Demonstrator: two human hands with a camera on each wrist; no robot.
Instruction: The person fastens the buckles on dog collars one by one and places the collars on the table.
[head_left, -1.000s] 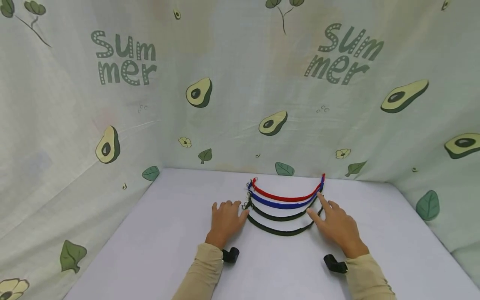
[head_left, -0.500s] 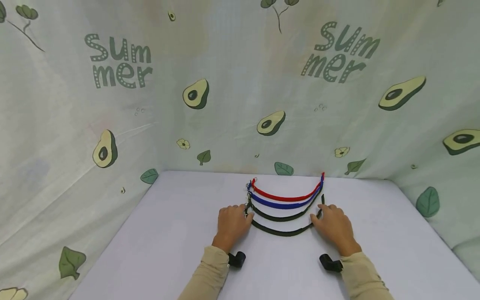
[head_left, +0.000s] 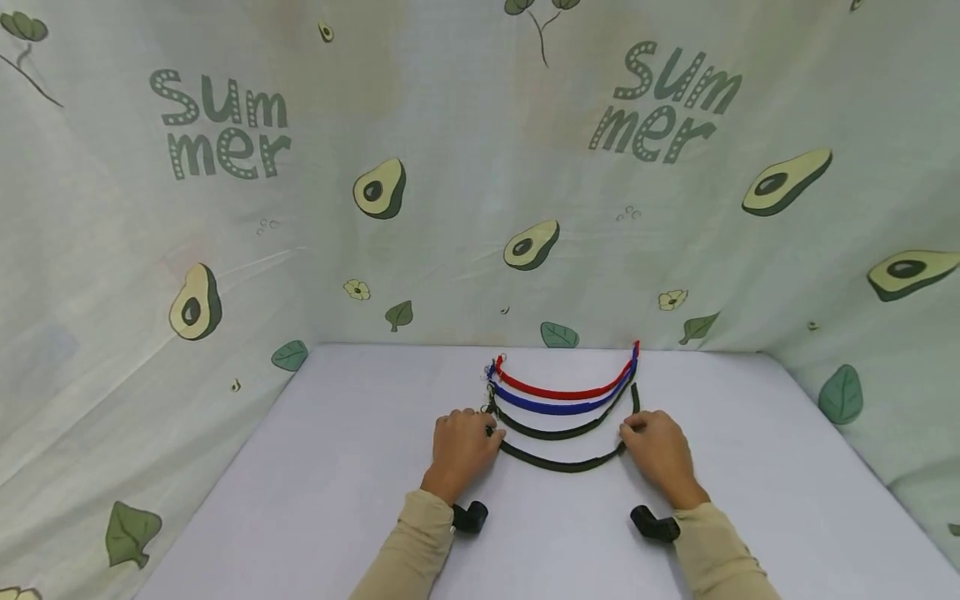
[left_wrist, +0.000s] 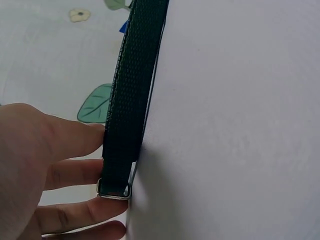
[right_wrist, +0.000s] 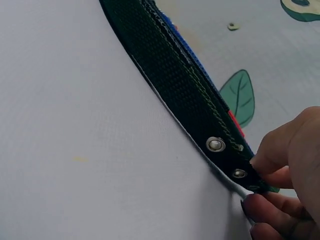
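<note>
See front dark strap on desk, lower centre, head view. Pinched, fingers curled, by left hand near buckle, right hand near studded end. Could slip from a loose pinch or, dragged upward, snag next dark strap.

White tabletop under a red strap, blue strap and two dark straps

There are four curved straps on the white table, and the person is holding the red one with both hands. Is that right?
Not the red strap: the head view shows the left hand and right hand holding the nearest dark strap. The rest stands.
</note>
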